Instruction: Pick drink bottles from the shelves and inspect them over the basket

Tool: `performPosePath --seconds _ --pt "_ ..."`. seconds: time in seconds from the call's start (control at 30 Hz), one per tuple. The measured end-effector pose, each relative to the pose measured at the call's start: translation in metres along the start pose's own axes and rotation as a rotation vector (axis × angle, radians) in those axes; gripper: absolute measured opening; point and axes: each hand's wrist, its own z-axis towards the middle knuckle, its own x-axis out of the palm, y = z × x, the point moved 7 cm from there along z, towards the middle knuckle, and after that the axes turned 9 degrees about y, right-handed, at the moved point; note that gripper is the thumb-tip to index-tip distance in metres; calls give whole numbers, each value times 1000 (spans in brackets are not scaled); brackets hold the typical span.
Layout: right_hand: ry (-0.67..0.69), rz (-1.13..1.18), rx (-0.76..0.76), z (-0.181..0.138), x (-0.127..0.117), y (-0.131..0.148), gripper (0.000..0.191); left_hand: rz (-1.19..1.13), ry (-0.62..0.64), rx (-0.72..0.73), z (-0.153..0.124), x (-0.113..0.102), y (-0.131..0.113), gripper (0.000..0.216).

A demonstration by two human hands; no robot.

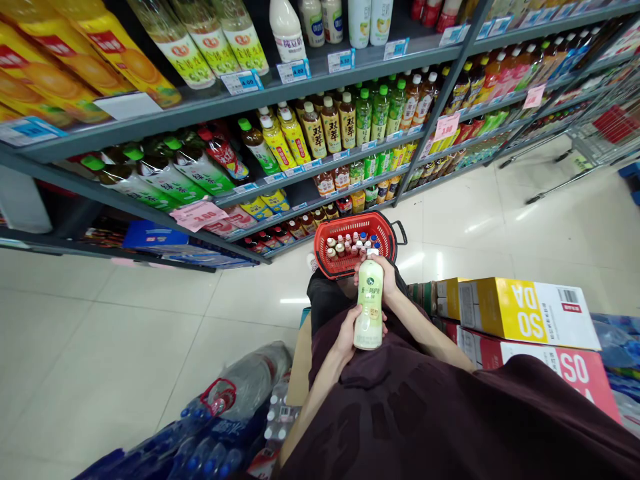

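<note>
A pale green drink bottle (370, 303) with a white cap is held upright in front of my body, its label facing the camera. Wrapped round its lower left side is my left hand (346, 331). My right hand (387, 277) grips it higher up, near the shoulder, with some fingers hidden behind the bottle. Just beyond the bottle a red shopping basket (327, 230) with black handles stands by the shelf foot. Inside it are several small bottles (350, 244) with white, pink and blue caps.
Grey shelves (300, 87) of bottled drinks run along the front. Soda cartons (520, 310) are stacked at my right. Wrapped water bottles (215, 433) lie at my left. A shopping cart (600, 137) stands far right on the tiled floor (125, 333).
</note>
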Motion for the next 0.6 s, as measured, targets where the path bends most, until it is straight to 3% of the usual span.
performPosePath --seconds 0.6 --pt "13 -35 14 1 4 -3 35 -14 -20 61 1 -1 0 63"
